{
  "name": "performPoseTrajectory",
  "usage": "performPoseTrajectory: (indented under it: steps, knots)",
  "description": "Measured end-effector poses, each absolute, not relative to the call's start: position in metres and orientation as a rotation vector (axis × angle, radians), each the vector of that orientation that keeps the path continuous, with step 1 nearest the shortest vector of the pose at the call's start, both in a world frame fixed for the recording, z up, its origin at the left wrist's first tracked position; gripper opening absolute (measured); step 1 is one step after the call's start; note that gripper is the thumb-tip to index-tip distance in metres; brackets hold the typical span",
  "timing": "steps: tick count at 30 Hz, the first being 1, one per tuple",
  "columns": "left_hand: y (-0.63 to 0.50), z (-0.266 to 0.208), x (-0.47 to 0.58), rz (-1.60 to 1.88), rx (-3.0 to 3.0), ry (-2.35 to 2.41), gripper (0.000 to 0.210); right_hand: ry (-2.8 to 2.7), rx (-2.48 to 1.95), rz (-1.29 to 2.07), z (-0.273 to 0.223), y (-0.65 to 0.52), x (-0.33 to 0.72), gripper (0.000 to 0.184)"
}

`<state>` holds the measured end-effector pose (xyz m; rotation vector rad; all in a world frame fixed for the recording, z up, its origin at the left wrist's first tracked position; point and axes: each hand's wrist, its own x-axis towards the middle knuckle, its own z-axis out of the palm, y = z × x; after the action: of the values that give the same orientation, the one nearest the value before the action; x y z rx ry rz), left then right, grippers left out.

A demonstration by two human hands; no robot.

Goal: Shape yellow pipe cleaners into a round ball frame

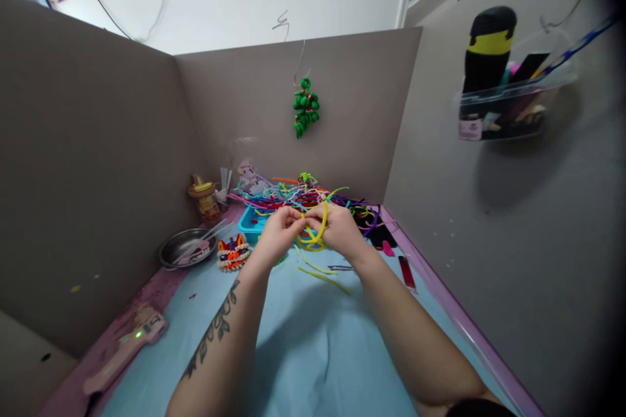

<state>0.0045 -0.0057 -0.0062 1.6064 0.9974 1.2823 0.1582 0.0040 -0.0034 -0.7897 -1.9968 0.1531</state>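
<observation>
My left hand (282, 229) and my right hand (337, 229) meet over the middle of the table, fingertips pinched close together. Between them is a yellow pipe cleaner (324, 221), bent into loops that hang below and rise over my right fingers. Exactly where each fingertip presses on it is too small to make out. Below, two loose yellow-green strands (325, 278) lie on the light blue table cover (303, 365). Near my right wrist lies a slim metal tool (341, 267), partly hidden by the arm.
Behind my hands, a blue tray (248, 224) stands under a heap of coloured pipe cleaners (298, 194). To the left are a beaded-looking orange and cream piece (233, 254), a metal bowl (176, 250) and a pink glue gun (130, 348). Grey panels (342, 110) enclose three sides.
</observation>
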Motion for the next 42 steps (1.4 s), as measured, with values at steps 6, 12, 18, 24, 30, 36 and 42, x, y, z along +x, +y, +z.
performPoseTrajectory:
  steps: [6,12,18,24,30,36,42]
  knots:
    - [-0.010,0.001,0.003,1.301,1.588,0.999,0.019,-1.958,-0.804,0.188,-0.002,0.001,0.155,0.011]
    - [-0.009,0.001,0.004,1.349,1.610,1.081,0.016,-1.929,-0.808,0.196,-0.002,-0.001,0.153,0.010]
    - [-0.007,-0.005,0.002,1.425,1.586,1.055,0.018,-1.946,-0.792,0.192,-0.003,0.000,0.153,0.012]
    - [-0.009,-0.002,-0.003,1.383,1.539,1.028,0.025,-1.994,-0.777,0.225,-0.001,-0.002,0.153,0.011]
    - [-0.010,0.000,-0.003,1.346,1.510,0.958,0.026,-1.987,-0.771,0.288,0.002,-0.007,0.152,0.011]
    - [-0.013,0.003,-0.001,1.375,1.531,0.961,0.028,-1.952,-0.838,0.427,0.002,-0.005,0.151,0.013]
    - [-0.011,0.001,-0.002,1.389,1.513,0.962,0.029,-1.934,-0.823,0.349,0.004,-0.007,0.152,0.008]
